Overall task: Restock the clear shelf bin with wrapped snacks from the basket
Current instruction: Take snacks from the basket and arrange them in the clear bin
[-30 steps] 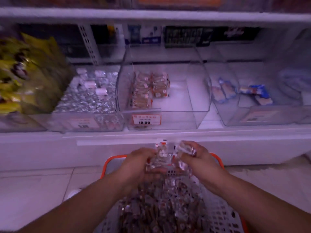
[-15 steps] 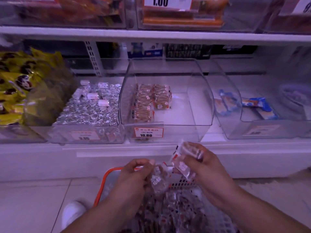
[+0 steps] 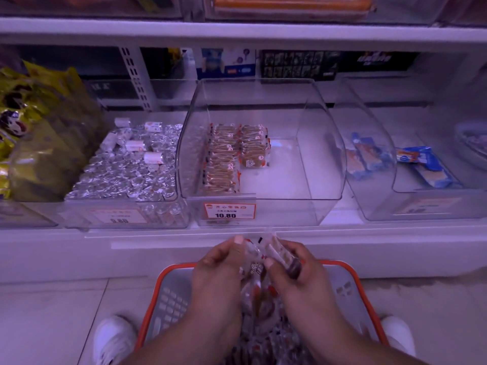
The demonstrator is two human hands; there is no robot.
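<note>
We see a purple cast over everything. The basket (image 3: 266, 267) has an orange-red rim and pale grey walls pierced in a grid pattern. The wrapped snacks (image 3: 257, 267) in the hands are clear film over brown, with red and white marks. Those already in the clear shelf bin (image 3: 324, 154) are tan-brown with red and white ends. Its price tag (image 3: 229, 210) is white with an orange border and black digits. In the bin to the left the foil sweets (image 3: 126, 175) are silver. The bags (image 3: 31, 122) at far left are yellow with black and white patches. The packets (image 3: 421, 164) to the right are blue and white. The shoes (image 3: 113, 341) are white, the floor tiles (image 3: 52, 312) pale grey.
</note>
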